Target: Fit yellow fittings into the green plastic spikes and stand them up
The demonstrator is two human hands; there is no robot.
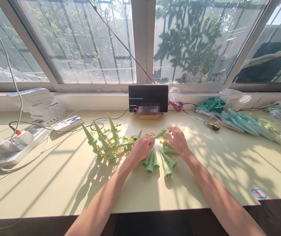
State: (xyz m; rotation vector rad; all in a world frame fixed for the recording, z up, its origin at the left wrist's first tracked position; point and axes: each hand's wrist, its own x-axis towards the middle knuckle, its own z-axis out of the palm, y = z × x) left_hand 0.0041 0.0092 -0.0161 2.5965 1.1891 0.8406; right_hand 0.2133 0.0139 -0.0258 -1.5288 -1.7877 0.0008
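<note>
A green plastic watering spike [160, 133] lies slantwise between my two hands over the table. My left hand [143, 148] is closed on its narrow tip. At its wide end, the curled fingers of my right hand [177, 140] close around the rim; their exact contact is partly hidden. Below the hands, several loose green cones [167, 168] lie with their open ends toward me. To the left, several spikes with yellow valve pieces [112, 131] stand point up. Small yellow valves [150, 133] are scattered behind my left hand, and more green parts [168, 149] lie under my right hand.
A black screen [148, 98] stands at the back by the window. White boxes [66, 124] and a power strip [27, 146] with cables are on the left. Teal plastic bags [241, 121] and a yellow-black tool [214, 127] lie on the right.
</note>
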